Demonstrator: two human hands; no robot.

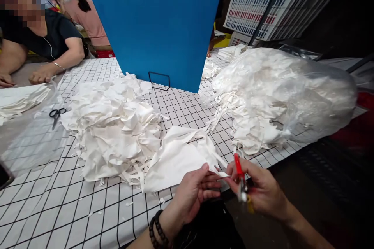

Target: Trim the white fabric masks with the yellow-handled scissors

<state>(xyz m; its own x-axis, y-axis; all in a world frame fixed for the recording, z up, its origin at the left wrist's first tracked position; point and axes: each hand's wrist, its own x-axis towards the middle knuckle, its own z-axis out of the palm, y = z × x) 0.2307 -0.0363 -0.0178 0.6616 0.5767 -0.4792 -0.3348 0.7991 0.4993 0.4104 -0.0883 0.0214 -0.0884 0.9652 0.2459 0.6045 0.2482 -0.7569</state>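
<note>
My left hand [194, 190] pinches the edge of a white cloth piece [178, 153] that lies on the checked table [58, 206]. A dark bead bracelet [157, 230] circles that wrist. My right hand [261, 190] is closed around a small red-handled thread snipper [240, 177], and its fingertips also touch the cloth's strap next to the left fingers. A heap of white cloth pieces [113, 124] lies just left of the held piece.
A clear plastic bag of white cloth [289, 89] sits at the right. A blue board [157, 23] stands upright behind. Black scissors [57, 114] lie at the left. A person in black [43, 42] leans on the table; another in pink [87, 19] is behind.
</note>
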